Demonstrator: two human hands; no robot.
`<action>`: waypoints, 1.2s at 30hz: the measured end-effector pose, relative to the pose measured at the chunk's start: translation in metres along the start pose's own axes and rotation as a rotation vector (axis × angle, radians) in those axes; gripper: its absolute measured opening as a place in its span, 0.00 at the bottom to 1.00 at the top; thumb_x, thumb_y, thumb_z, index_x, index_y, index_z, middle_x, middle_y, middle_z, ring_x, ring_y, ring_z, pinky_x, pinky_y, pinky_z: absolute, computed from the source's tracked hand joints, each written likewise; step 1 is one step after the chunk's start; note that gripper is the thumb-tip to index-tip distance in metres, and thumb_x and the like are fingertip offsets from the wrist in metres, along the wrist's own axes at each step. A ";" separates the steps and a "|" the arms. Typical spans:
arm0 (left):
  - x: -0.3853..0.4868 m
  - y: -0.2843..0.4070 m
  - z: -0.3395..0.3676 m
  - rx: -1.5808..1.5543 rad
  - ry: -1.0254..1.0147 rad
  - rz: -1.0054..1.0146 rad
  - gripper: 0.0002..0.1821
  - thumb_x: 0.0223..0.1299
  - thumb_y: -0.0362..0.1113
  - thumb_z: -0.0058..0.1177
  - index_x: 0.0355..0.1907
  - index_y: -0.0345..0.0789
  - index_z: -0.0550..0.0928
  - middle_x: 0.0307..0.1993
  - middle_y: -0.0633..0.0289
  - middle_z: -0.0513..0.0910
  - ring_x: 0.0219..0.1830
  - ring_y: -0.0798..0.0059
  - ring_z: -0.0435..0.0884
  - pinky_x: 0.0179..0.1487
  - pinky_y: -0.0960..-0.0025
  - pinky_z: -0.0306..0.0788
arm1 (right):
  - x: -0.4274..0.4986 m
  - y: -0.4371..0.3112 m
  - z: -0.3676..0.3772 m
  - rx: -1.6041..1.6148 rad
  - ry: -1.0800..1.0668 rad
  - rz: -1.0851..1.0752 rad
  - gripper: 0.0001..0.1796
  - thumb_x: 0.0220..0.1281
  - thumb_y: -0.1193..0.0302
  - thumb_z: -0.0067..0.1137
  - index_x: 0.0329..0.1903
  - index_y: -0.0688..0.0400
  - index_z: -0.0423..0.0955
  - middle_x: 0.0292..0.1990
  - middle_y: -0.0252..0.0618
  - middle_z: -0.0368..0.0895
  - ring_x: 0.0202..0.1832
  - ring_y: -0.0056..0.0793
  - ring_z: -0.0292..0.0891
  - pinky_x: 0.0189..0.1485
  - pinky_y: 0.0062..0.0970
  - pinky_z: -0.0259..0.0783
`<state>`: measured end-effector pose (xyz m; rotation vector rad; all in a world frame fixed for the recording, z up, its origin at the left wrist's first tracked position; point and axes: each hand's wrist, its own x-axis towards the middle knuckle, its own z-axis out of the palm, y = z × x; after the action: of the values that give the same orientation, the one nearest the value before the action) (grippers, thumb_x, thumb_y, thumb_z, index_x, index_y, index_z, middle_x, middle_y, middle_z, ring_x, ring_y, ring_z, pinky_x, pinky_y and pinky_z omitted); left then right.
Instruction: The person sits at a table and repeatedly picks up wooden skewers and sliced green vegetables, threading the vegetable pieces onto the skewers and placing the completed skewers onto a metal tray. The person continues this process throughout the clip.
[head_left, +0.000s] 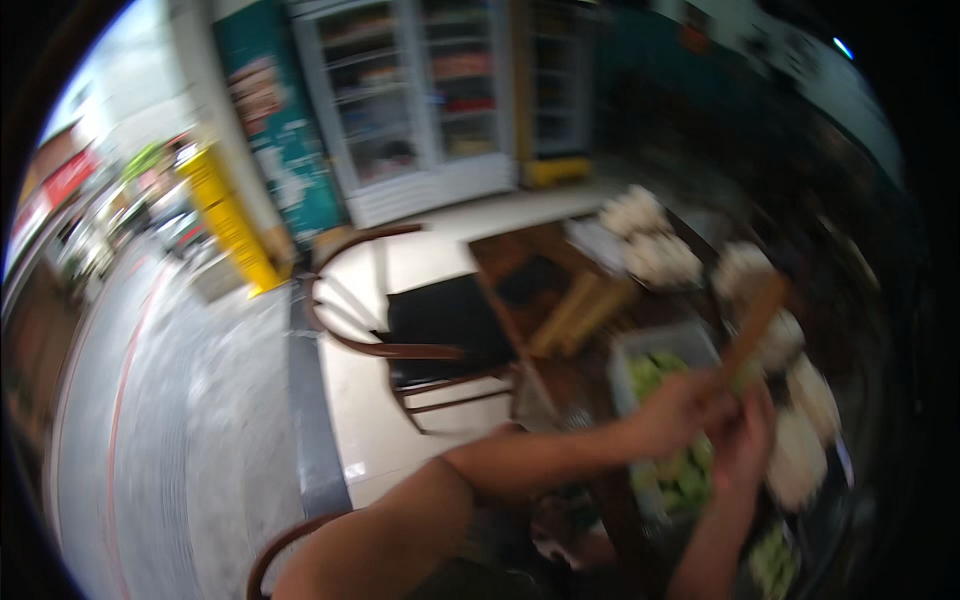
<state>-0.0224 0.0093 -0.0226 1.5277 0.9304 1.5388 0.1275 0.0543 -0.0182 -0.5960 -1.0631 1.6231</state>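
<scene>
The picture is blurred. My left hand (694, 409) is closed around the lower end of a long brown wooden-looking object (757, 322), possibly a bundle of sticks, that points up and away. My right hand (742, 431) meets the left from below, fingers bent; a bit of green shows at its fingertips, and its grip is unclear. Beneath both hands is a translucent plastic container (701, 341) of green vegetable pieces (686, 480). Tan stick-like bundles (577, 315) lie on the dark wooden table (499, 259) beyond the left hand.
Pale bundled food items (656, 247) stand at the table's far side, with more pale clumps (799, 457) to the right. Green pieces (774, 562) lie at lower right. A wooden armchair with a black seat (442, 322) stands left. Glass-door refrigerators (420, 97) stand behind; a street lies left.
</scene>
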 end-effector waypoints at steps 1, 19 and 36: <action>0.004 -0.004 -0.002 0.024 -0.046 -0.060 0.11 0.74 0.38 0.54 0.48 0.32 0.83 0.29 0.64 0.84 0.28 0.81 0.80 0.30 0.73 0.73 | 0.000 0.004 -0.002 0.015 0.035 -0.062 0.11 0.74 0.64 0.57 0.49 0.58 0.75 0.31 0.29 0.77 0.33 0.19 0.74 0.37 0.22 0.69; 0.079 0.042 -0.028 0.006 -0.190 -0.473 0.15 0.69 0.43 0.60 0.43 0.32 0.83 0.26 0.73 0.76 0.18 0.91 0.65 0.18 0.82 0.51 | 0.004 -0.008 0.002 -0.114 -0.050 -0.144 0.12 0.71 0.66 0.63 0.45 0.64 0.80 0.35 0.28 0.82 0.36 0.10 0.73 0.40 0.15 0.70; 0.104 0.060 -0.038 0.020 0.056 -0.272 0.08 0.64 0.36 0.64 0.41 0.35 0.83 0.28 0.69 0.81 0.16 0.91 0.61 0.19 0.81 0.52 | -0.006 -0.012 0.007 -0.650 -0.195 -0.138 0.11 0.64 0.69 0.68 0.44 0.62 0.80 0.42 0.32 0.84 0.46 0.21 0.78 0.49 0.26 0.73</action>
<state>-0.0606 0.0764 0.0772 1.3162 1.1378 1.3851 0.1293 0.0469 -0.0054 -0.7710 -1.7602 1.2162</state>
